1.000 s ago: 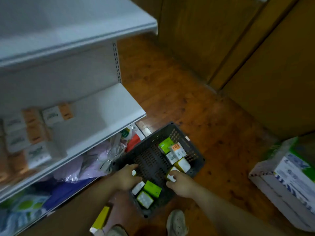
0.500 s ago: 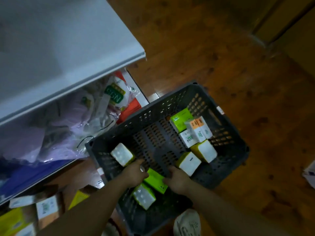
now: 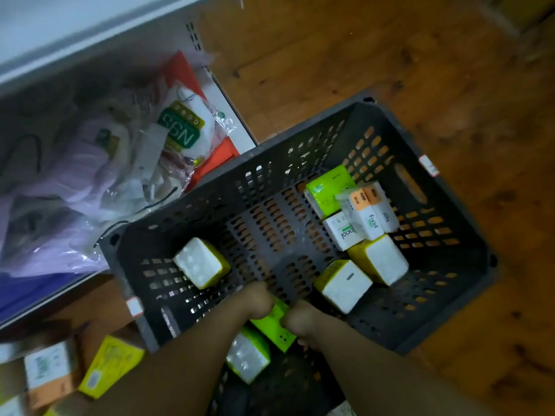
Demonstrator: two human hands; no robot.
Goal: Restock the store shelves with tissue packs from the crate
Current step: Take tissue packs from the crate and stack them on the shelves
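Both hands on a green tissue pack [image 3: 273,328] in the crate [image 3: 216,181].
The left hand [image 3: 255,301] and right hand [image 3: 303,319] curl their fingers around the pack's two sides, at the near side of the dark crate on the wooden floor [image 3: 330,55]. A white pack [image 3: 199,262] lies at the crate's left, and other packs [image 3: 357,223] cluster far right. The shelf [image 3: 60,28] stands far left.

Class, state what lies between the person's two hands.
A green tissue pack, held by the left hand and the right hand, as the head view shows.
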